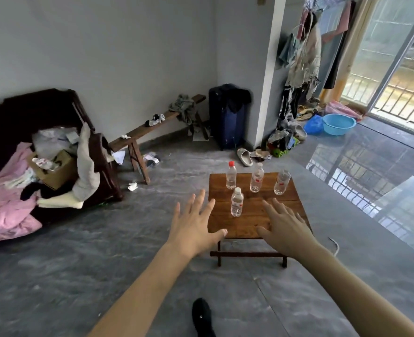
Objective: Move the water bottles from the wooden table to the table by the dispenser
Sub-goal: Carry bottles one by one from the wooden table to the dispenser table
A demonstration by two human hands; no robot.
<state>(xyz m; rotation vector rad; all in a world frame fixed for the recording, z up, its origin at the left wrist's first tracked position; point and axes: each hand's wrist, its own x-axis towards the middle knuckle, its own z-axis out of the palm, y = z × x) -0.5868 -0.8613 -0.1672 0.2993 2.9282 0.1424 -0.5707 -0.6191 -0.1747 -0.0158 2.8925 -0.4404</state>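
- While both arms reached forward, the wooden table (271, 215) stood low on the grey floor, near a dark sofa (43, 147) heaped with pink bedding, with a bench (152, 127) along the wall behind it.
- No dispenser or second table was in view; the destination could not be located from this angle.
- Left hand (196, 224): fingers spread wide, holding nothing, over the table's near left edge.
- Right hand (286, 229): likewise flat and wide, empty, above the near right part of the top.
- Four water bottles stood upright and apart on the table: near bottle (237, 202) between the hands, red-capped bottle (231, 175) back left, middle bottle (257, 177), right bottle (282, 182).
- Contents: bottles clear, apparently holding water; levels could not be read. Blue basin (338, 124) by the balcony door, contents unseen.
- Risk, judged: the bottles were light and narrow, so a spread hand sweeping in could tip the near one into the row behind.
- Risk, judged: the low table seemed easy to jolt with a knock.
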